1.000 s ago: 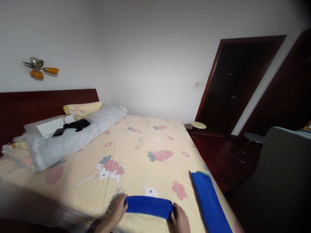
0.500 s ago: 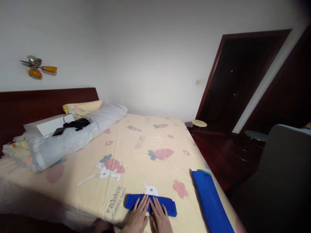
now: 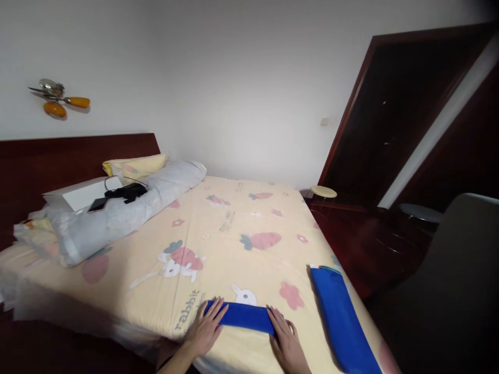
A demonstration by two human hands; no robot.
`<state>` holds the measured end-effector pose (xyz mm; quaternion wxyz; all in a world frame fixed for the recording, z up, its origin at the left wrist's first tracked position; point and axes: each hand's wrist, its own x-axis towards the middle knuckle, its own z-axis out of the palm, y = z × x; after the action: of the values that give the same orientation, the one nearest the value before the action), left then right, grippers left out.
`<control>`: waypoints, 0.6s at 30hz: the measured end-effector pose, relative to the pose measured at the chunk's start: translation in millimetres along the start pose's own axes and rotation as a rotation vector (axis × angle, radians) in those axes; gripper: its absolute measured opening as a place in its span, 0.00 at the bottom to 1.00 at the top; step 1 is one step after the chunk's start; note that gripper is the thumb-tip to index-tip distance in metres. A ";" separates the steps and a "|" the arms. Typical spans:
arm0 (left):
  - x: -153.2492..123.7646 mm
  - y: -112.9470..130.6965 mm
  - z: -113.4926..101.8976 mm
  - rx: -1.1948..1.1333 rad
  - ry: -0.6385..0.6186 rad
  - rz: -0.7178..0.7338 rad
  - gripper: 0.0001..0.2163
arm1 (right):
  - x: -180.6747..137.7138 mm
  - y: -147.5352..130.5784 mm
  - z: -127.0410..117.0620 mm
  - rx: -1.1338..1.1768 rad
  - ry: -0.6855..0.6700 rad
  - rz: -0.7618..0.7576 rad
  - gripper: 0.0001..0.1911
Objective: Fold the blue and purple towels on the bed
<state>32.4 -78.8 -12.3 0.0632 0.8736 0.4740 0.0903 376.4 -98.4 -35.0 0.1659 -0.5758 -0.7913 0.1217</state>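
A blue cloth [image 3: 247, 317], folded into a flat narrow strip, lies crosswise near the front edge of the bed. My left hand [image 3: 208, 326] rests on its left end with the fingers stretched out over the fabric. On the opposite end lies my right hand [image 3: 285, 335], its fingers likewise extended and flat. Parts of both ends are hidden under the fingers. To the right, a longer folded blue cloth [image 3: 343, 317] lies along the bed's edge, apart from my hands.
The bed [image 3: 218, 249] has a printed cream sheet. Toward the headboard [image 3: 78, 153] lie a wrapped grey roll [image 3: 163, 195], a white box [image 3: 83, 192], a phone [image 3: 97, 205] and a black strap-like item [image 3: 128, 192]. Stools [image 3: 323, 192] and a grey chair back [image 3: 456, 270] stand at right.
My hands have slid apart from the middle of the folded cloth to its two ends. The camera view has shifted slightly.
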 end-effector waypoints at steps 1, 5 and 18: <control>-1.1 -2.8 0.3 0.000 -0.014 -0.007 0.32 | -0.5 2.2 -1.0 0.019 -0.012 0.017 0.30; -0.1 -6.8 -0.6 -0.047 -0.091 -0.048 0.32 | -0.2 4.6 -1.9 0.063 -0.014 0.043 0.32; 8.8 4.5 -7.5 -0.077 -0.125 -0.295 0.34 | 16.9 -15.3 -24.8 0.115 0.023 0.127 0.32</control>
<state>39.1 -73.7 -3.2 0.1385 0.7953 0.5885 0.0437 368.3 -87.0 -4.4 0.1996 -0.6155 -0.7431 0.1707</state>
